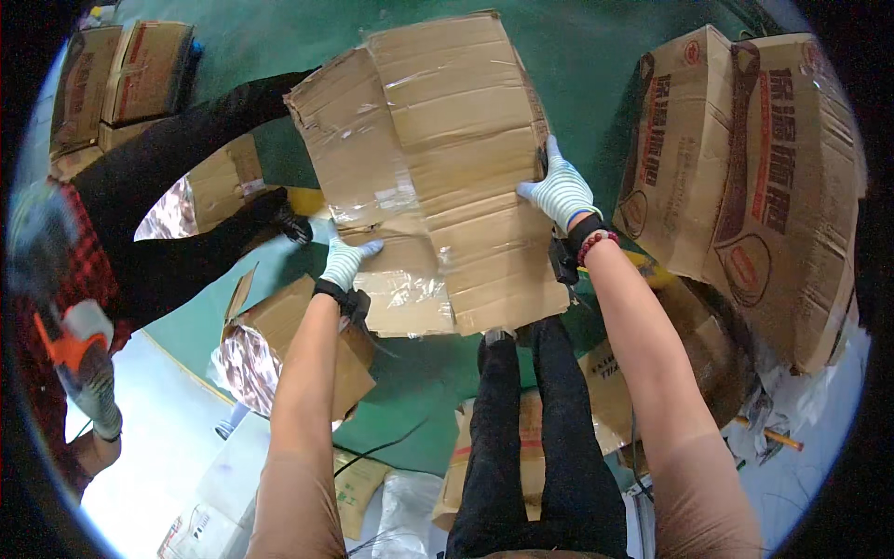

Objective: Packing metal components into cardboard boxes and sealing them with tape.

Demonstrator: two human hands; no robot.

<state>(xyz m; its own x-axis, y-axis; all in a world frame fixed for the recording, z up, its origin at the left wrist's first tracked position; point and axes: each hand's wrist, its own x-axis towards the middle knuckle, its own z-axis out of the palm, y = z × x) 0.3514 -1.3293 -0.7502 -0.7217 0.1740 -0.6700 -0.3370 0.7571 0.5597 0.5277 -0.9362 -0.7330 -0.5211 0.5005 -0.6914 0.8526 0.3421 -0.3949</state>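
Observation:
A large flattened cardboard sheet (466, 121) with creases and strips of clear tape is held up in front of me, over the green floor. My left hand (343, 259), in a white-and-green striped glove, grips its lower left edge with the thumb on the near face. On the right edge, my right hand (561, 189) holds it in a matching glove, thumb in front and most fingers hidden behind. Both wrists carry black straps, and a red bead bracelet sits on the right one.
Large printed cartons (689, 149) stand at the right; others (149, 70) are stacked far left. An open carton with shiny silver lining (250, 368) lies left of my legs. A co-worker in a plaid shirt (88, 242) stands at the left with an orange tool (70, 345).

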